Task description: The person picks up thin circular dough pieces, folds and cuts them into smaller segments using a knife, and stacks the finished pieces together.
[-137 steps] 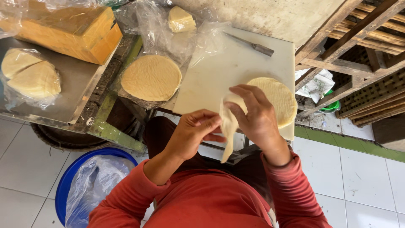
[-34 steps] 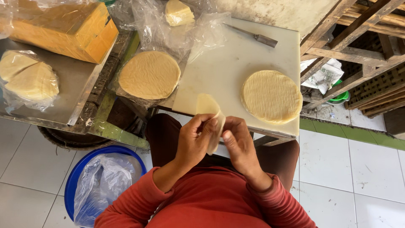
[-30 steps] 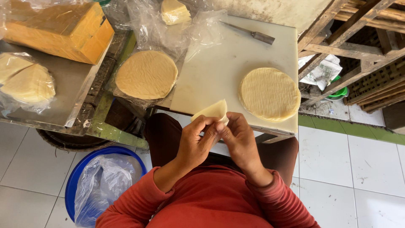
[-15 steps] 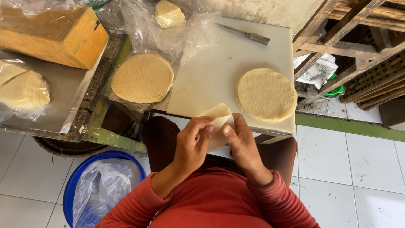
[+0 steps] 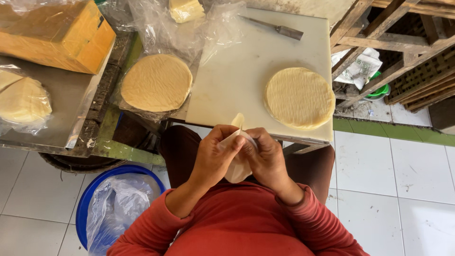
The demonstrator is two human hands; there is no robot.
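My left hand (image 5: 215, 159) and right hand (image 5: 265, 156) both pinch a thin pale wrapper (image 5: 237, 163), folded between them. It hangs just off the near edge of the white board (image 5: 237, 71), whose middle lies bare.

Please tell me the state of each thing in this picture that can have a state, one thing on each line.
thin wrapper sheet: folded, pinched between both hands
left hand: closed on the sheet
right hand: closed on the sheet
wrapper stack on the cutting board: flat, uncovered
wrapper stack on plastic: flat, unwrapped
knife: lying flat, unused
blue bucket: lined with a clear bag
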